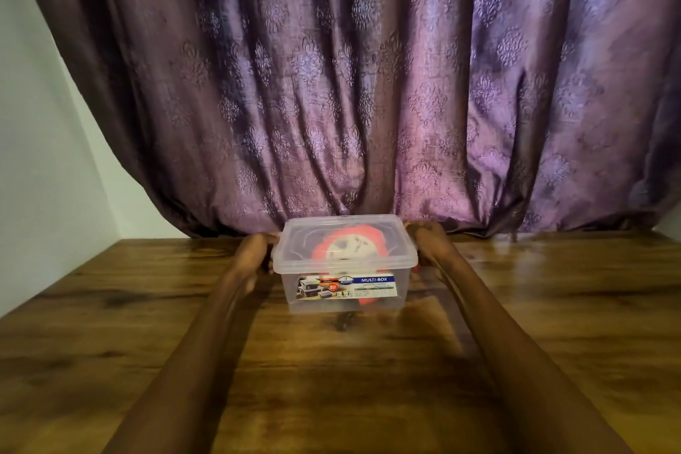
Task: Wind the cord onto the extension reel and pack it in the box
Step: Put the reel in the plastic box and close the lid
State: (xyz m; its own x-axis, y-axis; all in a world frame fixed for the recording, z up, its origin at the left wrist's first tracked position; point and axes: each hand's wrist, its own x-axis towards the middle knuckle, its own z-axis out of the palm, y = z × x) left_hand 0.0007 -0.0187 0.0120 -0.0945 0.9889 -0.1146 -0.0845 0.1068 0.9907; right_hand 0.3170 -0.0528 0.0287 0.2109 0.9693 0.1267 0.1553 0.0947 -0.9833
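Gripping the box [344,271] at both short ends, near the table's [110,306] far edge, I'm clasping its rim with left hand [254,254] and right hand [429,241]; reel [350,249] inside. Feels light, slippery, so I'm favouring the rim.

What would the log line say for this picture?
stage: packed | reel: inside box | lid: on | left hand, right hand: at box sides
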